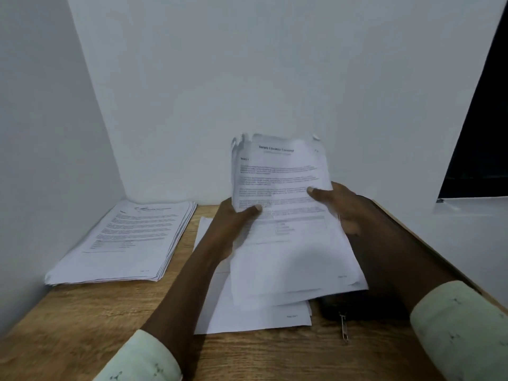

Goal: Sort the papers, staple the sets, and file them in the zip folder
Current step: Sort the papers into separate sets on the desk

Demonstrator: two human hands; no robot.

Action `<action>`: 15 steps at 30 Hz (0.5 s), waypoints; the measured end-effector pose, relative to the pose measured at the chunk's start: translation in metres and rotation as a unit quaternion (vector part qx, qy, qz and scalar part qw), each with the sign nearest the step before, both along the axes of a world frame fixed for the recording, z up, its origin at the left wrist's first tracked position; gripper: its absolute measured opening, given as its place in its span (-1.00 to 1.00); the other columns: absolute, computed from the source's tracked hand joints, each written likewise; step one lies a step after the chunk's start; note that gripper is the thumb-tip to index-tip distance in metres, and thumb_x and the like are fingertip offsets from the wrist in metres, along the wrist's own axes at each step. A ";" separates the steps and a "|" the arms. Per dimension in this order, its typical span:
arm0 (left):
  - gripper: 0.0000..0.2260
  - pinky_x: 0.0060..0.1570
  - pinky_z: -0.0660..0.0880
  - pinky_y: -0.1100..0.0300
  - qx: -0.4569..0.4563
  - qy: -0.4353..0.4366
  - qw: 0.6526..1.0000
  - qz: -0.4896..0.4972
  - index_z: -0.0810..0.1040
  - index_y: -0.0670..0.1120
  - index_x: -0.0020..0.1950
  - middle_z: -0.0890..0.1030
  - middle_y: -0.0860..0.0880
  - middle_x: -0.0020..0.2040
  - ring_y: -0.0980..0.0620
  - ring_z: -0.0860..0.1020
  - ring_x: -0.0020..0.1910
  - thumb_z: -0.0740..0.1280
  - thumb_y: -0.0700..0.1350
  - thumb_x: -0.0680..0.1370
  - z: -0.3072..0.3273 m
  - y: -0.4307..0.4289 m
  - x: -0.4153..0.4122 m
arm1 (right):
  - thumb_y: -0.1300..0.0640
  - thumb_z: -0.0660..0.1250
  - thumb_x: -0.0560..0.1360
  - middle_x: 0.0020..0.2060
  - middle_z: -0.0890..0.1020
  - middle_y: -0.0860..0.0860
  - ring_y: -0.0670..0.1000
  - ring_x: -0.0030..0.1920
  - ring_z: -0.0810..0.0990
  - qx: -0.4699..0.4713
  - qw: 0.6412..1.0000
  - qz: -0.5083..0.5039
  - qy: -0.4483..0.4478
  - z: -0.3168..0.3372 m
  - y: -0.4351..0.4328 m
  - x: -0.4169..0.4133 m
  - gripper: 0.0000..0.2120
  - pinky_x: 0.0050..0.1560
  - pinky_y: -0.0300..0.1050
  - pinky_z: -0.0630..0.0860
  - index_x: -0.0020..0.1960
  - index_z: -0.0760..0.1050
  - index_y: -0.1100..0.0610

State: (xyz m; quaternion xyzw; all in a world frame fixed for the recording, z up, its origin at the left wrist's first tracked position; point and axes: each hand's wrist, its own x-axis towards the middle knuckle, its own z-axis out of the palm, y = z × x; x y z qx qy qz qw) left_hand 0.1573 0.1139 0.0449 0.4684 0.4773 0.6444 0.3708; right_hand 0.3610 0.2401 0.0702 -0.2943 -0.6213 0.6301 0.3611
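I see both hands, left hand [236,215] and right hand [341,204], fingers clamped on a raised paper sheaf [286,215] (text blurred, possibly several sheets) above the bench [82,325].

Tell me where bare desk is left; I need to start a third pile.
Bare wood lies in front of the left stack, reaching the near edge, with a narrow strip between that stack and the loose sheets. The right is crowded: both hands, left and right, hold a sheaf over the sheets and a dark case.
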 end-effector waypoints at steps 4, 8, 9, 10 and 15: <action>-0.85 0.11 0.61 0.00 0.081 0.066 0.988 0.109 0.65 -0.04 0.10 0.72 -0.01 0.03 0.01 0.70 0.01 0.42 -0.18 0.55 0.043 0.002 0.005 | 0.18 0.35 0.53 0.19 0.64 0.11 0.12 0.19 0.63 0.105 0.987 -0.029 0.119 0.036 -0.007 -0.001 -0.63 0.20 0.06 0.56 0.32 0.48 0.21; -0.88 -0.03 0.61 0.17 0.143 0.084 0.976 0.139 0.60 0.05 0.08 0.69 0.07 0.05 0.08 0.67 0.01 0.41 -0.09 0.56 0.074 0.005 0.022 | 0.14 0.38 0.48 0.00 0.71 -0.06 -0.01 0.05 0.68 0.187 0.967 -0.068 0.158 0.081 -0.017 0.004 -0.72 0.04 -0.14 0.60 0.19 0.52 0.13; -0.85 -0.01 0.61 0.16 0.152 0.081 0.975 0.142 0.60 0.03 0.12 0.68 0.05 0.08 0.06 0.66 0.03 0.41 -0.07 0.56 0.077 0.007 0.025 | 0.20 0.34 0.53 -0.04 0.72 -0.09 -0.04 0.02 0.69 0.200 0.964 -0.078 0.156 0.086 -0.019 0.006 -0.79 0.02 -0.17 0.59 0.16 0.53 0.12; -0.81 0.02 0.61 0.13 0.157 0.073 0.974 0.143 0.59 0.00 0.16 0.68 0.02 0.10 0.04 0.66 0.06 0.42 -0.07 0.55 0.077 0.010 0.028 | 0.24 0.31 0.56 -0.05 0.72 -0.09 -0.04 0.01 0.69 0.205 0.963 -0.087 0.154 0.087 -0.018 0.007 -0.81 0.02 -0.18 0.58 0.17 0.53 0.13; -0.74 0.03 0.61 0.10 0.104 0.031 0.985 0.131 0.58 -0.04 0.18 0.68 0.02 0.10 0.03 0.66 0.05 0.47 -0.12 0.51 0.046 0.021 0.031 | 0.24 0.33 0.55 0.13 0.67 0.08 0.03 0.08 0.68 0.155 0.977 -0.088 0.114 0.053 -0.012 0.014 -0.69 0.04 -0.15 0.60 0.28 0.51 0.23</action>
